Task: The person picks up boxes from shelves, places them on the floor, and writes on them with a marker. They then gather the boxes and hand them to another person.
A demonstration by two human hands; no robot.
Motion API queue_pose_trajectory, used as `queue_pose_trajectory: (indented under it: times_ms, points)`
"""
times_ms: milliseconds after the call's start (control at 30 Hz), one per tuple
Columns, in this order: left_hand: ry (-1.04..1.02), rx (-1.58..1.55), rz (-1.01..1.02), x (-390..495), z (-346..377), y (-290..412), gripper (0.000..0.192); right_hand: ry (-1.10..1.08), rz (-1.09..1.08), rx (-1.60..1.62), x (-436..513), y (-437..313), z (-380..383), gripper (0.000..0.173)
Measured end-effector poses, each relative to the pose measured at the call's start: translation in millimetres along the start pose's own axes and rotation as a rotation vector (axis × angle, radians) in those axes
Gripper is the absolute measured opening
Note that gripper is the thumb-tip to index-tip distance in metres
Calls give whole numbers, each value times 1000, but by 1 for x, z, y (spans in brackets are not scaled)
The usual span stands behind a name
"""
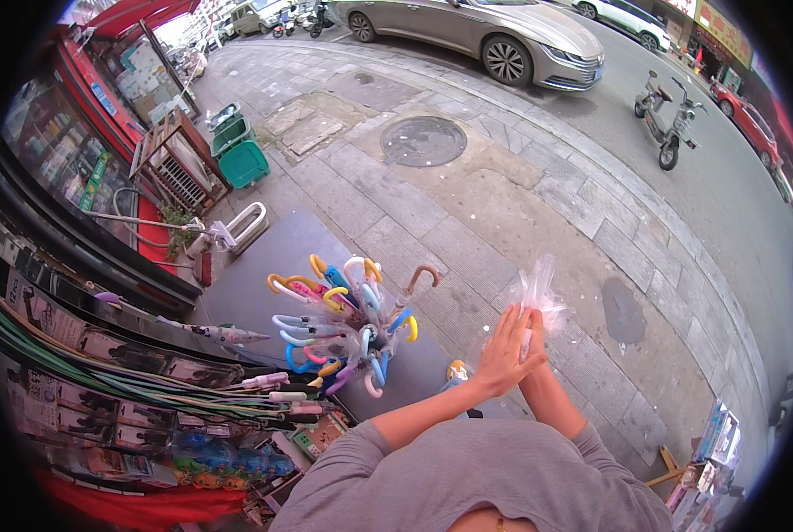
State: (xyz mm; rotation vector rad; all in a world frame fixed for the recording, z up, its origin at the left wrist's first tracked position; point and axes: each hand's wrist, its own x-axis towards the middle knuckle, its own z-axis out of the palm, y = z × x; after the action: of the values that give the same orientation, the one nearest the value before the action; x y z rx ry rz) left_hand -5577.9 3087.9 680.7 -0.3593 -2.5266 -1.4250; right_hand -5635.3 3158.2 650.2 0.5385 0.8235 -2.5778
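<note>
Clear crumpled plastic film point(541, 299) is pressed between my two hands, out in front of my chest over the pavement. My left hand point(503, 352) and my right hand point(535, 339) lie nearly palm to palm, fingers pointing away from me, and the film sticks out past the fingertips. Which hand bears more of the film cannot be told. Left of the hands stands a bunch of umbrellas point(363, 332) with curved handles in yellow, blue, pink, white and brown, several in clear sleeves. Their holder is mostly hidden.
Shop racks with packaged goods point(144, 425) and thin coloured rods point(137, 372) run along the left. Green bins point(243, 163) and a white metal rack point(247, 226) stand further off. A manhole cover point(423, 141), a parked car point(476, 33) and a scooter point(669, 120) lie ahead. Boxed goods point(719, 435) are at lower right.
</note>
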Motion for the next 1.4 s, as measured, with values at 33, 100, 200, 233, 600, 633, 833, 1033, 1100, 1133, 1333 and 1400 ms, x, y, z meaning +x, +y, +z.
queue_pose_trajectory:
  times_ms: [33, 100, 200, 233, 600, 633, 833, 1033, 1100, 1133, 1333, 1400]
  points:
    - [0, 55, 3, 22, -6, -15, 74, -66, 42, -11, 28, 2, 14, 28]
    - [75, 11, -106, 66, -21, -45, 76, -159, 109, -40, 73, -1, 39, 28]
    - [342, 4, -211, 138, -39, -85, 79, -145, 125, -199, 138, -24, 76, 27]
    - [449, 28, -243, 160, -50, -100, 80, -78, 81, -304, 160, -25, 90, 26]
    - [935, -13, -386, 342, -79, -302, 78, -590, 377, -1093, 446, -33, 185, 40]
    - [1019, -8, -385, 360, -78, -324, 76, -622, 461, -1028, 471, -34, 197, 41]
    - [1399, 99, -377, 472, -132, -416, 37, -762, 756, -956, 589, -28, 297, 44]
    - [1610, 74, -389, 559, -285, -520, 18, -1092, 428, -1035, 719, 63, 411, 54]
    - [1604, 60, -347, 587, -351, -562, 25, -1229, 130, -1093, 766, 104, 464, 72]
    - [1619, -45, -362, 601, -381, -581, 24, -1284, -15, -1129, 788, 118, 487, 81]
    - [1416, 283, -356, 695, -521, -676, 29, -1531, -364, -1291, 909, 149, 609, 117]
    - [1361, 228, -379, 725, -557, -712, 31, -1480, -469, -1308, 952, 171, 639, 116]
